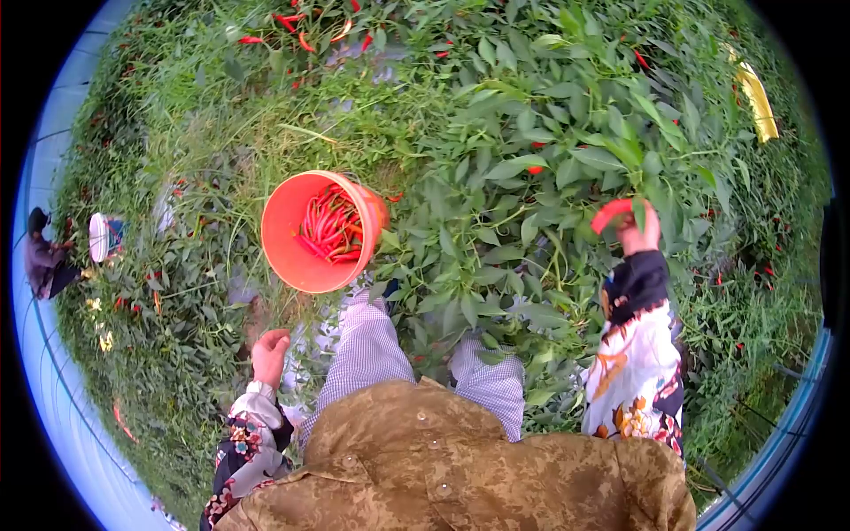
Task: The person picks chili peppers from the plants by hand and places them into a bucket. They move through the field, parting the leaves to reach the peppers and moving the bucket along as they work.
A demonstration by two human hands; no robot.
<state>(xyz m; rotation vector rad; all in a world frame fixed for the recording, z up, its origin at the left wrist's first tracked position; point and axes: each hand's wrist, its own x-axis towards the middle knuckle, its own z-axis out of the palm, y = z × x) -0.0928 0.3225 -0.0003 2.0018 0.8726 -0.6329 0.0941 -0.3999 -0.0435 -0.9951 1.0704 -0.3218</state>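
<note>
— How far along?
— Red peppers (329, 226) partly fill the orange bucket (282, 255); more peppers (251, 40) dot the green plants (598, 159).
— And the hands?
— Right hand (644, 232) closed around one red pepper (609, 214) amid leaves; left hand (269, 356) loosely curled, contents unclear.

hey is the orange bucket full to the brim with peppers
No, the red peppers lie deep in the orange bucket, leaving much of its inner wall bare.

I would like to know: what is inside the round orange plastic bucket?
The round orange plastic bucket holds a heap of long, thin red chili peppers. Only the upper ones show; those beneath, and the bottom under the heap, are covered and cannot be seen.
</note>
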